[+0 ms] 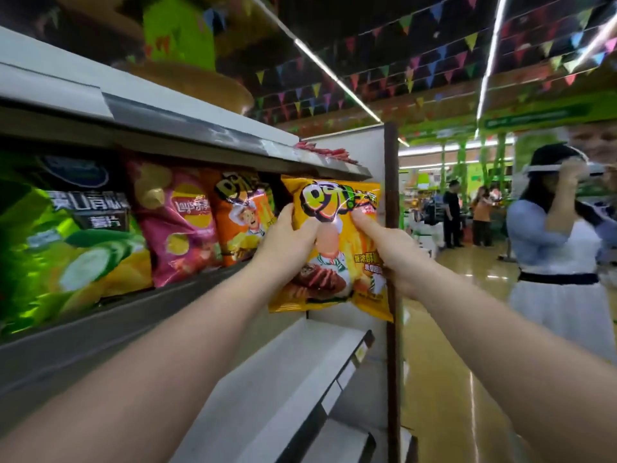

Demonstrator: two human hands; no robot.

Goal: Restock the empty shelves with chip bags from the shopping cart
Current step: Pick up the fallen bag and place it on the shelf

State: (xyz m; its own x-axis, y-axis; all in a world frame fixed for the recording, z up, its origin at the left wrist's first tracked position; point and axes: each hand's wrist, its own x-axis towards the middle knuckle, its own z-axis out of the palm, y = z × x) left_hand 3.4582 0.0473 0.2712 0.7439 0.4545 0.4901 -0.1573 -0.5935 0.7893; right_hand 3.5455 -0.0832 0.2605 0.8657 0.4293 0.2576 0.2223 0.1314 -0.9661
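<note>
Head view: left hand [290, 240] and right hand [394, 259] pinch the yellow bag [337, 248] at its sides, just right of the orange bag [238, 217]; light, crushable, likely slippery; hold edges

On the pink chip bag [177, 222], the "Lay's" logo is readable, followed by Chinese characters too blurred to make out. The green cucumber bag [66, 242] carries a black band with large white Chinese lettering, of which "薯片" on the lower line is legible. The yellow bag [334, 248] and the orange bag [240, 215] beside it share a bold cartoon-style Chinese logo. Small print on the yellow bag and a green overhead sign [534, 115] are unreadable.
</note>
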